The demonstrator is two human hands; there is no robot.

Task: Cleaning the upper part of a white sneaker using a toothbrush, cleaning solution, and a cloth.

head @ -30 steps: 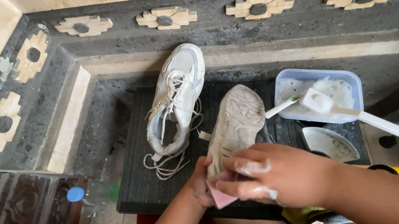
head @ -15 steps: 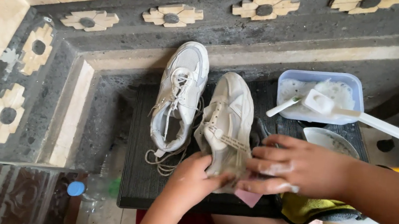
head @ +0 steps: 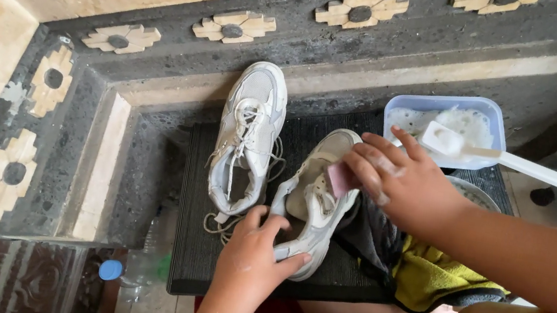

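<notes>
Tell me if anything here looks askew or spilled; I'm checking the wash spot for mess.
Little stands out. A clear plastic bottle with a blue cap lies on its side on the floor beside the black mat. The brush rests across the foamy tub's rim, handle overhanging. The upright shoe's laces trail loose. No spill shows.

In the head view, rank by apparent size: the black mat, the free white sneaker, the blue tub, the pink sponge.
1. Black mat, plainly largest.
2. Free white sneaker.
3. Blue tub; it looks somewhat smaller than the sneaker, though it sits farther from the camera, so that gap is unsure.
4. Pink sponge, in the right hand, smallest.
</notes>
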